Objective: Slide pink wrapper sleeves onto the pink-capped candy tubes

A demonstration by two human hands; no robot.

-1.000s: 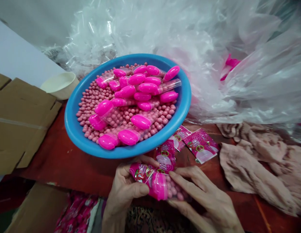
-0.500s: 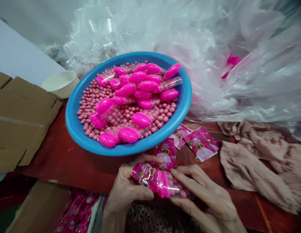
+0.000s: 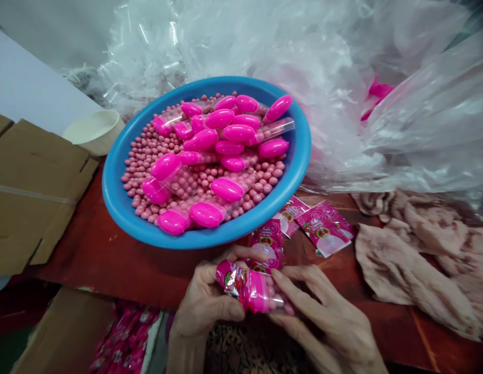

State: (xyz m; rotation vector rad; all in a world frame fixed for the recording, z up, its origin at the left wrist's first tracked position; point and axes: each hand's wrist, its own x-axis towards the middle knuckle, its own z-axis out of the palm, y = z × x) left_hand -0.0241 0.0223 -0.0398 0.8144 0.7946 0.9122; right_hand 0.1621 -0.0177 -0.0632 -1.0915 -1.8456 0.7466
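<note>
Red tabletop point(image 3: 147, 267) shows between blue basin point(image 3: 206, 240) and near edge; left hand point(image 3: 202, 302), half-closed, pinches printed wrapper point(image 3: 230, 276); right hand point(image 3: 329, 314) likewise grips ball-filled tube point(image 3: 266, 295).

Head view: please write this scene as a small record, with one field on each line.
Held item: clear container with pink balls inside, pink cap, printed wrapper at the cap end
Left hand: on the wrapper
Right hand: on the clear container
Centre: blue basin with loose balls and capped containers
Table: red-brown surface, printed packets
Picture right: crumpled cloth
Picture left: cardboard, pale bowl
Background: clear plastic
</note>
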